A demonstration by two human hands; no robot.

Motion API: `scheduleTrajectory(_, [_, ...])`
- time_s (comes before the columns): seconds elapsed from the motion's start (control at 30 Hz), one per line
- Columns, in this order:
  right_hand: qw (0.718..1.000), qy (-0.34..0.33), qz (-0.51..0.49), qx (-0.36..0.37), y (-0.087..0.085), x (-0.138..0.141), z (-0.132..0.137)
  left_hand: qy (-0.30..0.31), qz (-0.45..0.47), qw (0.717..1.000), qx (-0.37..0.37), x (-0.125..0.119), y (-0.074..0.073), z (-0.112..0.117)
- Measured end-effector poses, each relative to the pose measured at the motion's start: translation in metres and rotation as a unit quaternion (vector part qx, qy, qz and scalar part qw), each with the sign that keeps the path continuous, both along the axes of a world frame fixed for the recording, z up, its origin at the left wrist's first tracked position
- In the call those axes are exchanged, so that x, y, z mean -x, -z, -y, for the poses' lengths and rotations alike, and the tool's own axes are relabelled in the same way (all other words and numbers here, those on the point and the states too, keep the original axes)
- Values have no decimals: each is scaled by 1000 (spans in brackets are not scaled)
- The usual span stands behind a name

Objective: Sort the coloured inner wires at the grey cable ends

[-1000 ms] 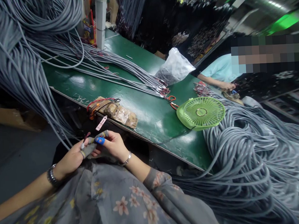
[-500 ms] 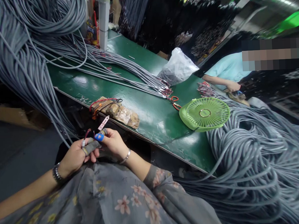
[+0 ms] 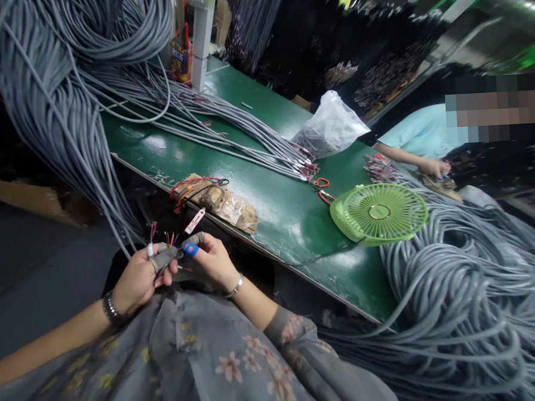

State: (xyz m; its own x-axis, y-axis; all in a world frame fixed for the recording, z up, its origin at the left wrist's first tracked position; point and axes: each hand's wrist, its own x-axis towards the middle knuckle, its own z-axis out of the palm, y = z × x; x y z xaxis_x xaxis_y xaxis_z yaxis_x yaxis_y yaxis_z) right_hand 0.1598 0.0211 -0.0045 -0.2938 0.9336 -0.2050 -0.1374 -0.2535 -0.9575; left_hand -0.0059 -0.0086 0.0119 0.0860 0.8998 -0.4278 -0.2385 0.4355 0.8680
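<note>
My left hand (image 3: 139, 278) is closed around the end of a grey cable (image 3: 159, 254), with thin coloured wires (image 3: 169, 237) fanning out above the fingers. My right hand (image 3: 212, 260) meets it from the right, pinching at those wire ends with taped fingertips, one wrapped in blue. Both hands hover over my lap, just in front of the near edge of the green worktable (image 3: 272, 218). A small white tag (image 3: 195, 220) hangs just above the hands.
Thick bundles of grey cable hang at the left (image 3: 60, 103) and pile up at the right (image 3: 461, 298). On the table lie a brown taped pad (image 3: 225, 203), a green fan (image 3: 380, 211), a plastic bag (image 3: 330, 125) and laid-out cables. A co-worker's hand (image 3: 434, 168) works at the far right.
The coloured wires now stand more spread out above my left fingers. My hands stay together; the view has shifted a little, so everything sits further right.
</note>
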Motion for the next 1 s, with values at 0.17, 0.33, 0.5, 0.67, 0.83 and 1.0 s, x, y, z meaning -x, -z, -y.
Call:
scheduleTrajectory(0.17, [999, -52, -12, 2, -1, 5, -8, 36, -44, 998, -11, 0, 2, 1])
scheduleTrajectory(0.33, [998, -49, -37, 33, 0, 14, -10, 72, -65, 995, -24, 2, 2, 3])
scheduleTrajectory(0.5, [996, 1, -50, 79, 7, 18, -3, 78, -61, 995, -29, 3, 2, 3])
scheduleTrajectory(0.67, [995, 29, -49, 87, 10, 19, 1, 46, -58, 997, -30, 2, 5, 3])
scheduleTrajectory(0.83, [997, 7, -42, 61, 5, 15, 1, 41, -62, 997, -24, 2, 5, 4])
scheduleTrajectory(1.0, [998, 19, -33, 56, 5, 15, 3, 28, -58, 998, -20, 2, 3, 5])
